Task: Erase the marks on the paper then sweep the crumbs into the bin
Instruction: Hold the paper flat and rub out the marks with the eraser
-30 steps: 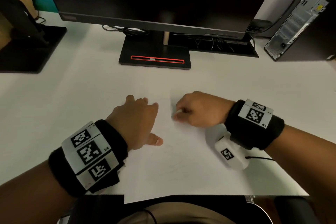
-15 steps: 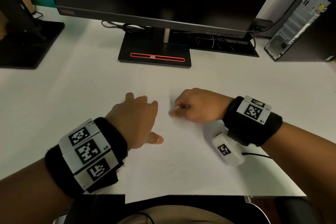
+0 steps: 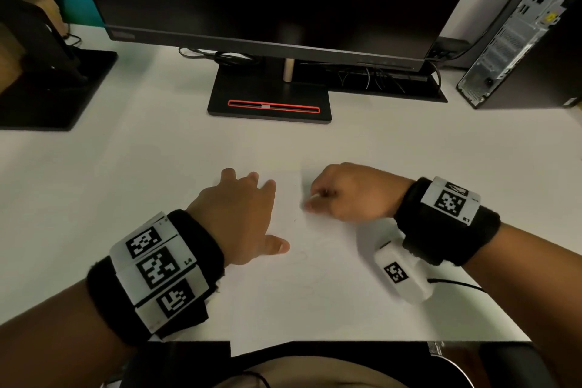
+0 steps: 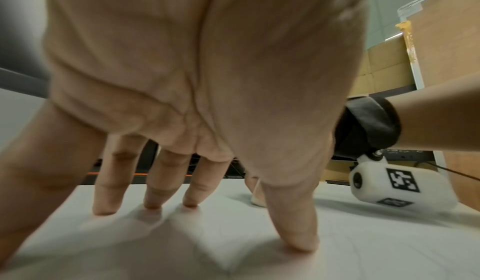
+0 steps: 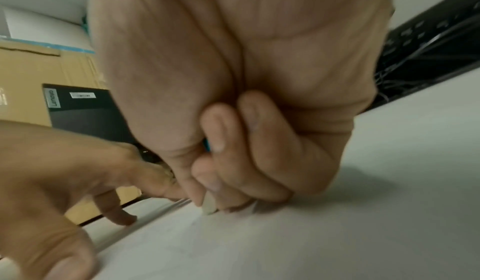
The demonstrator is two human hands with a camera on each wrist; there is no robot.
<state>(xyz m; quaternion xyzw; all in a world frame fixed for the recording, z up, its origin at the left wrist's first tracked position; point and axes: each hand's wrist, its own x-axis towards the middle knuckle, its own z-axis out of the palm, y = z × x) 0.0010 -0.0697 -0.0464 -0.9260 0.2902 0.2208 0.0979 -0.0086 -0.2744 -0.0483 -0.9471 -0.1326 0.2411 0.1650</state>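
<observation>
A white sheet of paper [image 3: 315, 293] with faint pencil marks lies on the white desk in front of me. My left hand [image 3: 242, 214] presses flat on its left part with spread, straight fingers [image 4: 153, 198]. My right hand [image 3: 340, 195] is curled around a small white eraser [image 5: 209, 205] and holds its tip against the paper near the sheet's far edge. In the left wrist view the eraser [image 4: 257, 198] shows just behind my thumb. No bin appears in any view.
A monitor on a black stand [image 3: 269, 98] is at the back centre. Another black stand [image 3: 50, 91] sits at the far left, a computer tower [image 3: 516, 28] at the far right. The paper's near edge overhangs the desk edge [image 3: 346, 340].
The right hand has shifted slightly back and forth with the eraser on the same spot of the paper. The left hand has stayed pressed on the sheet.
</observation>
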